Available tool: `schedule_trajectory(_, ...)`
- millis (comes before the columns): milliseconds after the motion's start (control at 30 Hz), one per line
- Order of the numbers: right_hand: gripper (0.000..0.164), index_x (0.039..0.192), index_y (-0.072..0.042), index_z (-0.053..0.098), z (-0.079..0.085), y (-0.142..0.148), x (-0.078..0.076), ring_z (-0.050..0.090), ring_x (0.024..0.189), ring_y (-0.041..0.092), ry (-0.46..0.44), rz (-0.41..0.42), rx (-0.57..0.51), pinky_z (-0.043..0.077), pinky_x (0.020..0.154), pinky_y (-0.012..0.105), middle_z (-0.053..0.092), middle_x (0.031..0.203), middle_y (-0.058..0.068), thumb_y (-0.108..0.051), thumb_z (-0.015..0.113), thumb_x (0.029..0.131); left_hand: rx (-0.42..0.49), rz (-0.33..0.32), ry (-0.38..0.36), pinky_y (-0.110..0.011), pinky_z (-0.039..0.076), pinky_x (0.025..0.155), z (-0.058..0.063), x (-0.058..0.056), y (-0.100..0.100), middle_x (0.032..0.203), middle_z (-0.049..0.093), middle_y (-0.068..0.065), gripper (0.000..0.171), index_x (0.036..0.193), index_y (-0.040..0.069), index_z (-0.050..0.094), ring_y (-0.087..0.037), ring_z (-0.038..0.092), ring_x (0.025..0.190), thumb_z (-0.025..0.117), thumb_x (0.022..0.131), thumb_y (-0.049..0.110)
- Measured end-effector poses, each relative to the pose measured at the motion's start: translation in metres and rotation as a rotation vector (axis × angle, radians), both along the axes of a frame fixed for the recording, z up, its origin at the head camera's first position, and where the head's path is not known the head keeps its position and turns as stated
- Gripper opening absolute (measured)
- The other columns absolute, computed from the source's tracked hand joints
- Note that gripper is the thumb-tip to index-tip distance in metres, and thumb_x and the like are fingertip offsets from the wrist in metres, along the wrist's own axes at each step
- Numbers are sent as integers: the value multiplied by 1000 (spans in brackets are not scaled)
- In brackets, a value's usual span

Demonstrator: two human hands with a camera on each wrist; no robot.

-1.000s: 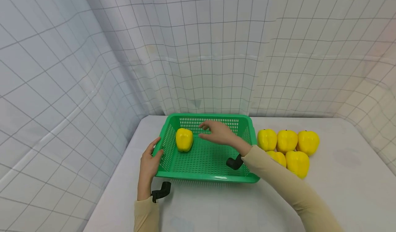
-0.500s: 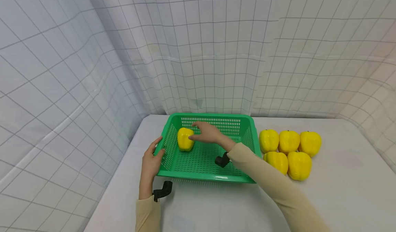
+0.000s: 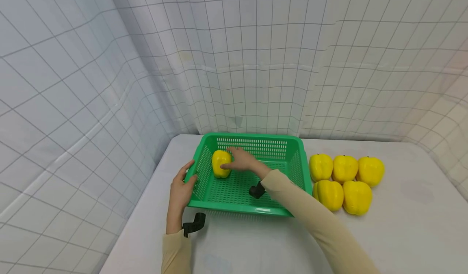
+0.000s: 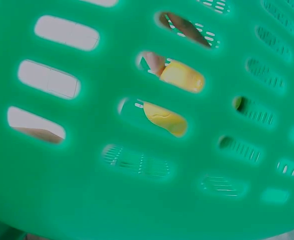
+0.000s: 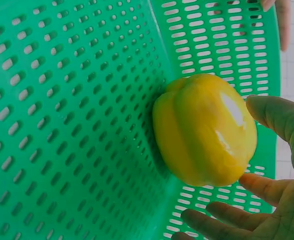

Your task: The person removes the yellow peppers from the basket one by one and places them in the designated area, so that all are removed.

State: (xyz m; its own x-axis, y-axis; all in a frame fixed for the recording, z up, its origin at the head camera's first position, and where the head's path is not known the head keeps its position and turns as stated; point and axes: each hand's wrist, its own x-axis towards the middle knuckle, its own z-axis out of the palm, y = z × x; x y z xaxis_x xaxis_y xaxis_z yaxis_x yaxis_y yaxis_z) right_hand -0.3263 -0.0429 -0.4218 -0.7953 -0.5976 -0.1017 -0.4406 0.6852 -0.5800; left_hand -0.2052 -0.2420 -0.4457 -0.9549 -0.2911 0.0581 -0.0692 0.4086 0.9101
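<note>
A green plastic basket (image 3: 245,207) with slotted walls stands on the table. My left hand (image 3: 180,190) holds its left rim, thumb and fingers spread along it. Inside, near the left wall, sits a yellow bell pepper (image 3: 220,166). My right hand (image 3: 243,160) reaches into the basket with its thumb and fingers spread at the pepper. In the right wrist view, the thumb (image 5: 272,112) and index finger tips are at the edge of the pepper (image 5: 207,130), while the other fingers extend past it. Through the basket's slots, the left wrist view shows parts of the pepper (image 4: 167,120).
Several more yellow bell peppers (image 3: 345,169) stand in two rows on the white table (image 3: 409,193), right of the basket. White grid-patterned curtains (image 3: 256,63) hang behind and at the sides. Black camera mounts (image 3: 195,223) are on both wrists.
My right hand has moved left across the basket to the pepper inside. The left hand keeps its place on the rim. The whole head view has shifted slightly.
</note>
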Motion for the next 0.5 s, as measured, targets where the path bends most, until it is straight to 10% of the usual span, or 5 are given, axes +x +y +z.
schedule_trajectory(500, 82, 144, -1, 33, -13, -15, -3, 50, 110, 28, -35, -40, -40, 44, 88, 41, 52, 126, 17, -47, 65, 85, -5, 0, 5, -34, 46, 60, -1, -1, 0, 117, 59, -21, 47, 142, 20, 46, -29, 57, 75, 53, 96, 14)
